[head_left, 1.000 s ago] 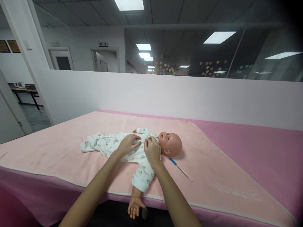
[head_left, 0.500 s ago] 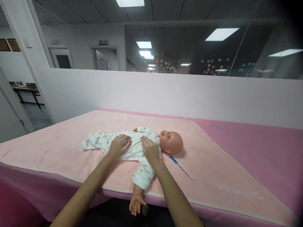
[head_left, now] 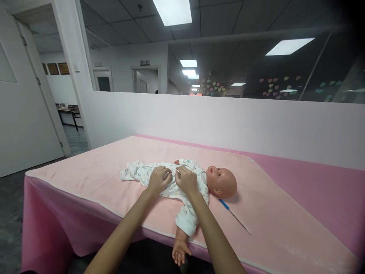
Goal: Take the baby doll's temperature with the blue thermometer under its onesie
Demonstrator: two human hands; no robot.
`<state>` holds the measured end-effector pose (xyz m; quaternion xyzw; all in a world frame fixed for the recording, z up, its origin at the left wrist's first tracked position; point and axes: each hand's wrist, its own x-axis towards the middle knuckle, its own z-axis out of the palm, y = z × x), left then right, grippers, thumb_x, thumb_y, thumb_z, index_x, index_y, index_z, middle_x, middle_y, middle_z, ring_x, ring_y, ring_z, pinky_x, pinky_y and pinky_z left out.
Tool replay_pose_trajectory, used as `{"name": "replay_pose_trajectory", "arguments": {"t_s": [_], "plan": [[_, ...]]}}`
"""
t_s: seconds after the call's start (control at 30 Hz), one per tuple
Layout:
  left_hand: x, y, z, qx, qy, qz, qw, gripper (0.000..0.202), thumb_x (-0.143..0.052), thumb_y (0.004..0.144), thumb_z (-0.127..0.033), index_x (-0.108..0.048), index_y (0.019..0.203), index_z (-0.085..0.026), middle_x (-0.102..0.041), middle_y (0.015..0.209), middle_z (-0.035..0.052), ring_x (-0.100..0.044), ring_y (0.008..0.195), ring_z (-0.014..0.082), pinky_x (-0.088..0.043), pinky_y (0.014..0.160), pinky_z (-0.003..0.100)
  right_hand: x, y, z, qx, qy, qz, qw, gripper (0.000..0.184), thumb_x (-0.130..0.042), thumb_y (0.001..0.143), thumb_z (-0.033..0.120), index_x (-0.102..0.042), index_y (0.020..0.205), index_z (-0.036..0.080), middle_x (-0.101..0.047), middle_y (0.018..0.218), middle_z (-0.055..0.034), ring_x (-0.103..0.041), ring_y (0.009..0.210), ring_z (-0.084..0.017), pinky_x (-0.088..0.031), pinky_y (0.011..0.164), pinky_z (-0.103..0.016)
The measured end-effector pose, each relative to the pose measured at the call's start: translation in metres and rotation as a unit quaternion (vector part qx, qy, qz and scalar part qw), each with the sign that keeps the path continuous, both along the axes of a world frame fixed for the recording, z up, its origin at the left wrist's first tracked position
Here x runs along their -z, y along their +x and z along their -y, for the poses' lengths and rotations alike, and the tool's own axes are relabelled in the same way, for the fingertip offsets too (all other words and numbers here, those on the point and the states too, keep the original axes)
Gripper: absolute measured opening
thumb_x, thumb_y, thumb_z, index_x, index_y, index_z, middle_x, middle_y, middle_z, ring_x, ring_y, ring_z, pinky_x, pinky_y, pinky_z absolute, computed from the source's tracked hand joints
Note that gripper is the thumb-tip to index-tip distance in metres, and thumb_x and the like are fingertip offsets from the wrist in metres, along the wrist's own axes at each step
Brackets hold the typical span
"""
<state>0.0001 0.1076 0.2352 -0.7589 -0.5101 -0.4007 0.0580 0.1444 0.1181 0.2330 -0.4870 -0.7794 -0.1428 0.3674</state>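
Note:
A baby doll (head_left: 224, 182) lies on its back, head to the right and legs to the left. It wears a white patterned romper (head_left: 186, 219). My left hand (head_left: 159, 179) is closed at the belly of the romper, with the fingers curled onto the cloth. A small greyish patch shows between its thumb and fingers, too unclear to name. Close beside it, my right hand (head_left: 186, 180) pinches the romper's front at the chest. The fingertips of both hands face each other across the cloth. One doll arm (head_left: 181, 249) hangs over the near edge.
A thin stick with a blue end (head_left: 224, 204), like a thermometer, lies beside the doll's head. Under everything is a peach pad (head_left: 273, 220) on a pink cover (head_left: 322, 179). Behind stands a white half wall (head_left: 228, 121) with glass above; a door (head_left: 28, 114) is at the left.
The view has swung left, so everything sits further right. My hands have come closer together over the romper's front. The doll and the stick keep their places.

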Motion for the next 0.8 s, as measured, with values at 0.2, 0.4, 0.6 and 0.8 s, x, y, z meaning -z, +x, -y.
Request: {"name": "replay_pose_trajectory", "arguments": {"t_s": [0.2, 0.4, 0.6, 0.8], "plan": [[0.003, 0.0, -0.002, 0.028, -0.002, -0.027, 0.999, 0.015, -0.042, 0.07, -0.017, -0.055, 0.076, -0.019, -0.053, 0.073, 0.0009, -0.044, 0.073, 0.0132, -0.031, 0.072, 0.027, 0.011, -0.01, -0.002, -0.019, -0.026, -0.053, 0.998, 0.016, -0.043, 0.077, 0.021, -0.059, 0.075, 0.021, -0.059, 0.074, -0.0012, -0.053, 0.069, -0.012, -0.032, 0.057, -0.022], [0.005, 0.0, -0.005, 0.05, 0.008, -0.031, 0.998, 0.024, -0.043, 0.072, -0.019, -0.058, 0.089, -0.022, -0.052, 0.08, 0.0016, -0.045, 0.076, 0.0128, -0.034, 0.074, 0.027, 0.016, -0.001, 0.0, -0.063, -0.044, -0.109, 0.991, 0.016, -0.041, 0.079, 0.02, -0.057, 0.079, 0.018, -0.058, 0.077, -0.0019, -0.052, 0.071, -0.012, -0.036, 0.063, -0.021], [0.009, 0.0, -0.006, 0.054, 0.027, -0.037, 0.997, 0.026, -0.043, 0.073, -0.02, -0.06, 0.092, -0.024, -0.051, 0.096, 0.0024, -0.046, 0.081, 0.0131, -0.037, 0.078, 0.029, 0.018, -0.001, -0.001, -0.059, -0.058, -0.132, 0.988, 0.02, -0.034, 0.083, 0.019, -0.053, 0.081, 0.018, -0.058, 0.074, -0.0024, -0.052, 0.07, -0.013, -0.037, 0.063, -0.022], [0.01, 0.001, -0.009, 0.045, 0.02, -0.053, 0.997, 0.023, -0.044, 0.073, -0.022, -0.06, 0.089, -0.024, -0.05, 0.101, 0.0017, -0.046, 0.085, 0.0138, -0.037, 0.08, 0.029, 0.02, -0.001, -0.002, -0.056, -0.055, -0.12, 0.99, 0.019, -0.037, 0.082, 0.018, -0.055, 0.081, 0.018, -0.058, 0.076, -0.0022, -0.052, 0.073, -0.013, -0.037, 0.066, -0.023]]}}
